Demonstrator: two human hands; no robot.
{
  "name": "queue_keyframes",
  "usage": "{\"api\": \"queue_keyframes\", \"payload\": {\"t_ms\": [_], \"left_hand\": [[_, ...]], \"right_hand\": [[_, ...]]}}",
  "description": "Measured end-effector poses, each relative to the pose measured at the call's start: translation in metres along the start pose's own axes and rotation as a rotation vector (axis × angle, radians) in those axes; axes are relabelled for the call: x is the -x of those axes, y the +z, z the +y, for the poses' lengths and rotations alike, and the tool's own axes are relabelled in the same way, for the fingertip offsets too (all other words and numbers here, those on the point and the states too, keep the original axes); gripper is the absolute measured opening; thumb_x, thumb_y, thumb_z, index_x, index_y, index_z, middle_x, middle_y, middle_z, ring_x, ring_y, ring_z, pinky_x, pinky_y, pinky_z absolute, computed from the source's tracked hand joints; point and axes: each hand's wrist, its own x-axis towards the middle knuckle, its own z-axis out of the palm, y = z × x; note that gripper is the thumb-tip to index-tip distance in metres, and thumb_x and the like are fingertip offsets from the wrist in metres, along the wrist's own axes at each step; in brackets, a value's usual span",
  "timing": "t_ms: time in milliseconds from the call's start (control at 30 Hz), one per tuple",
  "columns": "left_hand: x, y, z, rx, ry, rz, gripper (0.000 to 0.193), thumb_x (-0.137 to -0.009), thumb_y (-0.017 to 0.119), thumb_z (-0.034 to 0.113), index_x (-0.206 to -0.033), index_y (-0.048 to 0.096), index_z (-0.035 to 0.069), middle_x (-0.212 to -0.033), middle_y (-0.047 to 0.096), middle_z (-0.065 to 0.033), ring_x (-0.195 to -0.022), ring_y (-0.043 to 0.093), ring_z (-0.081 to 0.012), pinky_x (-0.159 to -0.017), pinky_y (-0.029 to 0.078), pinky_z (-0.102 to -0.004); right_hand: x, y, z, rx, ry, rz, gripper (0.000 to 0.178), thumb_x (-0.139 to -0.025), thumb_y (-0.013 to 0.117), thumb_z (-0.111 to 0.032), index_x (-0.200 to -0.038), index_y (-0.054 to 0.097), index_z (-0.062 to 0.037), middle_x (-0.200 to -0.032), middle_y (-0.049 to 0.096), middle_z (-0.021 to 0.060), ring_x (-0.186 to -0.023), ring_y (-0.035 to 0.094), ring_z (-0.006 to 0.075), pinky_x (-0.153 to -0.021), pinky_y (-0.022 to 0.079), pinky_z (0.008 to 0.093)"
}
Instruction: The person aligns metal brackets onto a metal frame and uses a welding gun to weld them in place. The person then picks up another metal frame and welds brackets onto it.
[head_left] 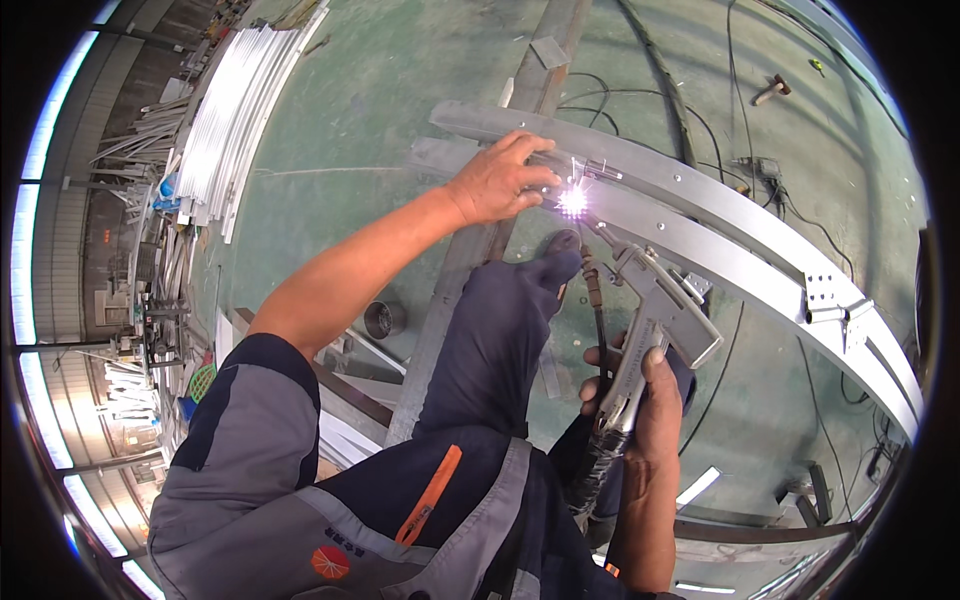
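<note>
Where the green floor [380, 90] spreads beneath the work, a long steel beam [540, 90] runs across it, away from the person. Over this beam pass two curved silver bars, a far bar [470, 120] and a near bar [690, 237], their left ends reaching past the beam's left edge; whether they touch the beam cannot be told. Both look already cut and bent, and they lie side by side. Out on the floor, past the far bar, lie a drill [765, 172] and a hammer [771, 90], neither in use.

The welding gun [660, 300] slants up to the near bar. The right hand [655, 410] is wrapped around its handle, while the left hand [505, 178] rests over the bars with fingers bent; whether those fingers grip or only press cannot be told.

A holed bracket [822, 290] sits at the bars toward their right end, apparently placed, though its welds are too small to judge. A smaller fitting [600, 170] lies at the far bar beside the spark [573, 201]. That spark burns just past the beam's right edge, so the join there seems under way and unfinished.
</note>
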Motion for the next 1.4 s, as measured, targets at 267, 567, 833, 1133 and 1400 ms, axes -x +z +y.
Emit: {"api": "queue_keyframes", "payload": {"t_ms": [267, 567, 833, 1133, 1400], "left_hand": [[0.007, 0.0, -0.003, 0.041, -0.024, 0.004, 0.038, -0.079, 0.084, 0.011, -0.114, 0.072, 0.018, -0.147, 0.053, -0.0102, -0.133, 0.052, -0.0356, -0.108, 0.05, -0.0446], [0.007, 0.019, -0.008, 0.077, -0.041, 0.04, 0.032, -0.083, 0.078, 0.013, -0.115, 0.072, 0.015, -0.148, 0.053, -0.0118, -0.139, 0.048, -0.0369, -0.114, 0.044, -0.0488], [0.011, 0.012, 0.007, 0.098, -0.132, 0.069, 0.037, -0.077, 0.078, 0.0, -0.113, 0.071, 0.01, -0.152, 0.052, -0.0123, -0.143, 0.046, -0.037, -0.117, 0.042, -0.046], [0.016, 0.045, -0.01, 0.123, -0.147, 0.085, 0.036, -0.084, 0.074, 0.01, -0.12, 0.072, 0.011, -0.155, 0.049, -0.0187, -0.147, 0.042, -0.0407, -0.121, 0.035, -0.0523], [0.029, 0.044, 0.015, 0.078, -0.16, 0.209, 0.047, -0.085, 0.075, 0.012, -0.132, 0.068, 0.011, -0.159, 0.044, -0.0148, -0.152, 0.036, -0.0352, -0.125, 0.035, -0.0451]], "right_hand": [[0.023, 0.004, -0.012, 0.018, -0.068, 0.036, 0.071, -0.101, 0.058, -0.053, -0.14, 0.048, 0.0056, -0.108, 0.07, 0.0258, -0.072, 0.074, 0.0264, -0.056, 0.062, 0.0332], [0.046, -0.022, -0.024, 0.016, -0.156, 0.126, 0.066, -0.101, 0.058, -0.051, -0.136, 0.054, 0.0034, -0.111, 0.073, 0.0218, -0.077, 0.075, 0.0245, -0.06, 0.062, 0.0323], [0.085, -0.019, -0.037, 0.15, -0.254, 0.171, 0.067, -0.104, 0.055, -0.051, -0.146, 0.05, 0.0026, -0.118, 0.071, 0.0243, -0.078, 0.074, 0.0225, -0.061, 0.061, 0.0322], [0.1, -0.044, -0.034, 0.263, -0.281, 0.314, 0.057, -0.107, 0.047, -0.044, -0.143, 0.053, -0.0005, -0.118, 0.072, 0.0217, -0.077, 0.074, 0.024, -0.065, 0.061, 0.0338], [0.11, 0.034, -0.084, 0.22, -0.278, 0.204, 0.076, -0.103, 0.048, -0.067, -0.147, 0.045, -0.0048, -0.114, 0.066, 0.0227, -0.068, 0.066, 0.0238, -0.042, 0.048, 0.0307]]}}
